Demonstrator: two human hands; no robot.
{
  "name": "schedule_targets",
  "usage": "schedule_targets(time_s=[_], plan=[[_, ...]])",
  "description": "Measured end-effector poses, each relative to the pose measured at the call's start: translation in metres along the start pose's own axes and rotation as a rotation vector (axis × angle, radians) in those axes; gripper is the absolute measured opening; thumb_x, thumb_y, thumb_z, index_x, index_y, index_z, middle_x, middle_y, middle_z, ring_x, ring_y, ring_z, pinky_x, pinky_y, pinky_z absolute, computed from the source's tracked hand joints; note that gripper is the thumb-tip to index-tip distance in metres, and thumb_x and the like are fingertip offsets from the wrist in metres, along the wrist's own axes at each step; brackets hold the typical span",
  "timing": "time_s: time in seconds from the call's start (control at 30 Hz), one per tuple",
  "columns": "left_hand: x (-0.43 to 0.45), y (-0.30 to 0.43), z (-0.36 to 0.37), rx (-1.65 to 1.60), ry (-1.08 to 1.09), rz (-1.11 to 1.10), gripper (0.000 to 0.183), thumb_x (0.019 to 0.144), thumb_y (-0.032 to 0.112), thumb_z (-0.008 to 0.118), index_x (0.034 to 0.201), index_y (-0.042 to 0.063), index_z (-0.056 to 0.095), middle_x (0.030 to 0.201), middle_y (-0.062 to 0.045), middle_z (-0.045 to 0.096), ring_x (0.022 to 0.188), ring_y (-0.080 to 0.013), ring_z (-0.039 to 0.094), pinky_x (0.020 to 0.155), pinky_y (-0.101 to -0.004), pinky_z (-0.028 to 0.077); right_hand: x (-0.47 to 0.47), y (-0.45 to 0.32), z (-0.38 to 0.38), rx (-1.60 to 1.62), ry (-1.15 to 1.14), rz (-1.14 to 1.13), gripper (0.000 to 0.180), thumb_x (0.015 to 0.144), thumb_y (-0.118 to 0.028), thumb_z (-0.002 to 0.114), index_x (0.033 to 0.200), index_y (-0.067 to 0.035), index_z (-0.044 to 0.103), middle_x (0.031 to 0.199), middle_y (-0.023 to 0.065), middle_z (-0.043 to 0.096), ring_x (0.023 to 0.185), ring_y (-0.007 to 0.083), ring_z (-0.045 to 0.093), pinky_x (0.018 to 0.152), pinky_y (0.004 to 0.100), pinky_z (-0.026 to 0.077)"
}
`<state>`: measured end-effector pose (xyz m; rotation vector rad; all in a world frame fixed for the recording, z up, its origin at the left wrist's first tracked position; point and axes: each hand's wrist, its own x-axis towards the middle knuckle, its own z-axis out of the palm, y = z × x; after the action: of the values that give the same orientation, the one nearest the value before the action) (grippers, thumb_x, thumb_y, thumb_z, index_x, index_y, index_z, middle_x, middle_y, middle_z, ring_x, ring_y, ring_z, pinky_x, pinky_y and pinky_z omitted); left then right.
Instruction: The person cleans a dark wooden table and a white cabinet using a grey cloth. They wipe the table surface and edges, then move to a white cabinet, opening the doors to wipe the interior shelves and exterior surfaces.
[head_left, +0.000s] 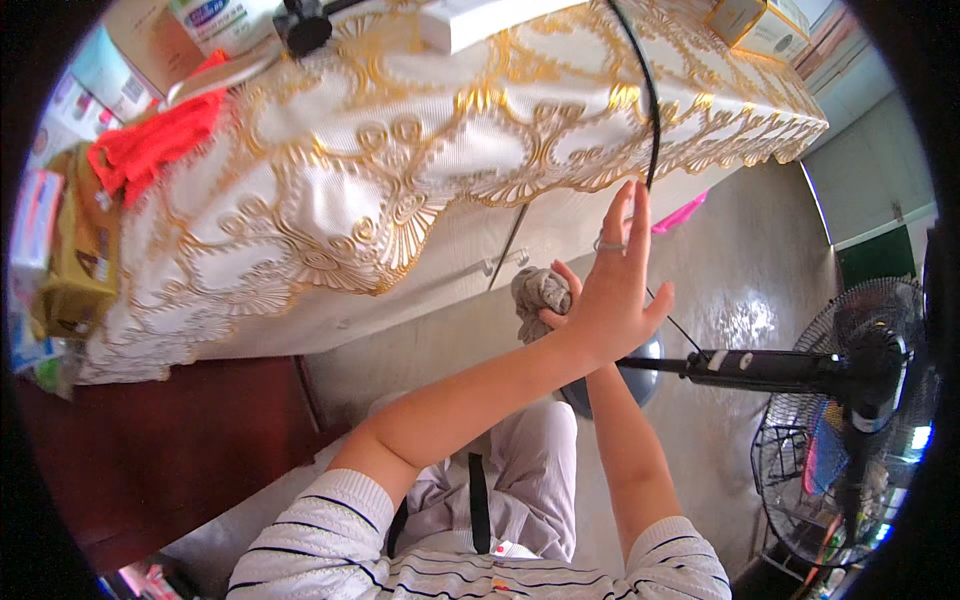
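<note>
My left hand (619, 289), with a ring on one finger, crosses over my right forearm. Its fingers are spread and nothing shows in its grasp. A black cable (654, 112) hangs from the top of the view down to its fingertips and passes out of sight behind them; whether they touch is unclear. Partly hidden behind the left wrist, my right hand (568, 296) grips a crumpled grey-brown cloth (536, 296). Both hands are in front of a cabinet covered by a white and gold patterned tablecloth (450, 157).
A black standing fan (847, 375) is at the right, its round base (649, 379) beneath my arms. A red cloth (161, 146), packages (79, 255) and a white box (495, 22) lie on the tablecloth. Another box (761, 30) sits at the far right end.
</note>
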<state>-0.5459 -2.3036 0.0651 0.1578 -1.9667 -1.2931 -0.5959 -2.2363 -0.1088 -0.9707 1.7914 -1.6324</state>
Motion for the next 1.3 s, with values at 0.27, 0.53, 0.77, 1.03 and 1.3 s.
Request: schedule_targets(time_s=[0.27, 0.53, 0.77, 1.03, 1.3], plan=[[-0.066, -0.098, -0.011, 0.106, -0.024, 0.341, 0.074, 0.078, 0.009, 0.064, 0.146, 0.009, 0.034, 0.148, -0.020, 0.021, 0.133, -0.0373, 0.031, 0.106, -0.0496, 0.034, 0.023, 0.036, 0.043, -0.132, -0.017, -0.246, 0.077, 0.072, -0.019, 0.072, 0.140, -0.005, 0.039, 0.129, 0.0122, 0.050, 0.122, 0.0214, 0.046, 0.105, 0.0355, 0.036], [-0.146, -0.179, -0.048, 0.332, 0.167, 0.207, 0.055, 0.083, 0.008, 0.062, 0.133, 0.003, 0.039, 0.136, -0.020, 0.034, 0.124, -0.0328, 0.038, 0.099, -0.0446, 0.040, 0.016, 0.089, 0.040, 0.157, 0.030, -0.204, 0.079, 0.070, -0.004, 0.071, 0.139, -0.007, 0.031, 0.125, 0.0145, 0.050, 0.115, 0.0239, 0.050, 0.099, 0.0357, 0.040], [-0.145, -0.189, -0.037, 0.640, 0.199, 0.280, 0.051, 0.085, 0.007, 0.061, 0.134, 0.007, 0.045, 0.135, -0.014, 0.036, 0.120, -0.0312, 0.042, 0.099, -0.0445, 0.038, -0.003, 0.081, 0.011, -0.065, 0.059, -0.284, 0.071, 0.071, -0.002, 0.067, 0.135, -0.007, 0.035, 0.120, 0.0125, 0.051, 0.108, 0.0210, 0.052, 0.095, 0.0340, 0.042], [-0.113, -0.192, -0.062, 1.342, 0.028, 0.532, 0.075, 0.072, 0.017, 0.072, 0.141, 0.021, 0.044, 0.149, -0.005, 0.031, 0.139, -0.0368, 0.025, 0.104, -0.0707, 0.022, 0.054, 0.000, 0.000, 0.549, 0.917, -0.619, 0.028, 0.094, -0.017, 0.057, 0.116, 0.001, 0.056, 0.108, 0.0068, 0.061, 0.095, 0.0152, 0.056, 0.085, 0.0293, 0.045], [-0.100, -0.199, -0.088, 1.606, -0.037, 0.483, 0.074, 0.072, 0.025, 0.072, 0.141, 0.023, 0.046, 0.155, 0.000, 0.027, 0.143, -0.0273, 0.022, 0.109, -0.0648, 0.019, 0.124, -0.043, 0.039, -0.749, 0.799, -1.163, 0.066, 0.057, -0.029, 0.080, 0.120, -0.021, 0.064, 0.138, 0.0076, 0.049, 0.139, 0.0362, 0.030, 0.111, 0.0646, 0.008]])
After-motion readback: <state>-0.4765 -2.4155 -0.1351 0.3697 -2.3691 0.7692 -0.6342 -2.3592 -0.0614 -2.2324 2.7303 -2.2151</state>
